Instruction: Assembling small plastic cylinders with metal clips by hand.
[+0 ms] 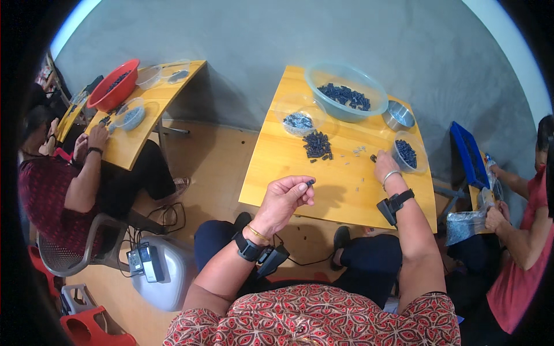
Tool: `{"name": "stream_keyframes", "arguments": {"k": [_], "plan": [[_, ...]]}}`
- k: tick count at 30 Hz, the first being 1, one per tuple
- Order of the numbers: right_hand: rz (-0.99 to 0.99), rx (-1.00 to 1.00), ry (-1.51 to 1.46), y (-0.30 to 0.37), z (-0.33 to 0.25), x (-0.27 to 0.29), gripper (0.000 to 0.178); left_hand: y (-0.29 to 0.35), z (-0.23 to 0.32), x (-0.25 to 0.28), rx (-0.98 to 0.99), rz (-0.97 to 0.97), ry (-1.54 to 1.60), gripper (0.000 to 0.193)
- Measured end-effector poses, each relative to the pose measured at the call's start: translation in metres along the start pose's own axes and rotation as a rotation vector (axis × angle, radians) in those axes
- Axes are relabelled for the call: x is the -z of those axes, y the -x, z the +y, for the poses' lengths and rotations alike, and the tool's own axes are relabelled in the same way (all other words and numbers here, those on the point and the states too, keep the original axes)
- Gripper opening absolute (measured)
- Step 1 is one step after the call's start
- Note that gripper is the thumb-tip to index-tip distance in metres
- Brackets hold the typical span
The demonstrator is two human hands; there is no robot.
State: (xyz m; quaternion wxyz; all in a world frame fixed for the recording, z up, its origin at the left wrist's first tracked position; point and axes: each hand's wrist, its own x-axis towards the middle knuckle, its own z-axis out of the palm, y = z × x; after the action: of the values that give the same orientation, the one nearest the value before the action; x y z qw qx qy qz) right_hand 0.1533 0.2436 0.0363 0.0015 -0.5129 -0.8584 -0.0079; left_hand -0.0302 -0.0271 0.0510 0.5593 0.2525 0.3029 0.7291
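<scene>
Above the table's near edge, my left hand (285,197) pinches a small black plastic piece (310,183) between thumb and fingertips. My right hand (386,165) is farther right, just beside a clear tub (414,168) of dark pieces, closed on another small black piece (373,158). A loose pile of black pieces (317,145) lies on the wooden table (271,173). Between the pile and my right hand several small pale silvery bits (359,150) are scattered. Behind the pile, a clear round tub (298,123) holds shiny small parts.
A large translucent blue basin (346,112) of black pieces stands at the back, with a steel bowl (399,116) right of it. People sit at tables on both sides; one handles a clear plastic bag (464,226). A white stool (167,277) with a boxy device and cables stands left.
</scene>
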Motion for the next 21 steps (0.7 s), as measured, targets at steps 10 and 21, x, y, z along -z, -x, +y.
{"name": "stream_keyframes", "arguments": {"k": [10,21], "plan": [[0.170,0.145,-0.082,0.055,-0.003,0.023,0.018,0.047,0.022,-0.020,-0.013,0.006,-0.020,0.016],[0.107,0.276,-1.617,0.165,-0.046,0.084,0.008,0.050,0.015,-0.026,0.016,-0.031,0.009,0.018]]}}
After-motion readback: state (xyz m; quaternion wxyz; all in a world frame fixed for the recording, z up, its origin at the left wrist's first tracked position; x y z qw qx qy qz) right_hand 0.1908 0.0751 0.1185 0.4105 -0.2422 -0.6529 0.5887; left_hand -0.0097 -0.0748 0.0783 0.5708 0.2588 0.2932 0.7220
